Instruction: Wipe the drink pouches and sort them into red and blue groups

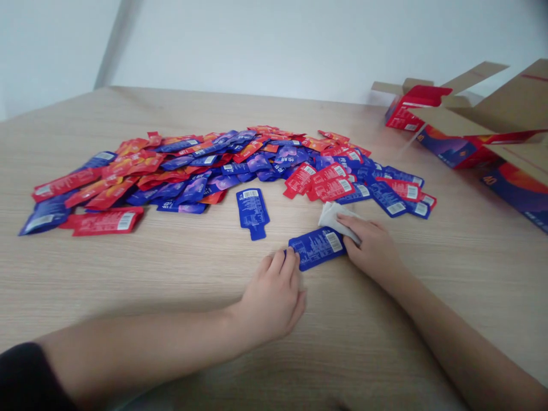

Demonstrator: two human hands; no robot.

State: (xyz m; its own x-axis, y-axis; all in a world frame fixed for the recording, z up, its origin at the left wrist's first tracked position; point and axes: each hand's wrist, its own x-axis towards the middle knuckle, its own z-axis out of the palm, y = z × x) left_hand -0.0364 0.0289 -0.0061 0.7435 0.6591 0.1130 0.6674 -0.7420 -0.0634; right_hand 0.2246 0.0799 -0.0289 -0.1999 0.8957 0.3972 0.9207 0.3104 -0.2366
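Note:
A blue gel packet [319, 249] with a white barcode lies flat between my two hands. The fingers of my left hand [276, 294] are closed on its narrow left end. In my right hand [370, 242] is a folded white tissue [336, 220], pressed at the packet's upper right corner by the barcode. Just beyond my left hand, another blue packet [252, 211] rests alone, its narrow end toward me.
A wide heap of red and blue packets [205, 165] spreads across the middle of the wooden table [171, 285]. Opened cardboard boxes stand on the right: a small red box [411, 108] and larger blue-and-red boxes [449, 149]. A white wall rises behind the table.

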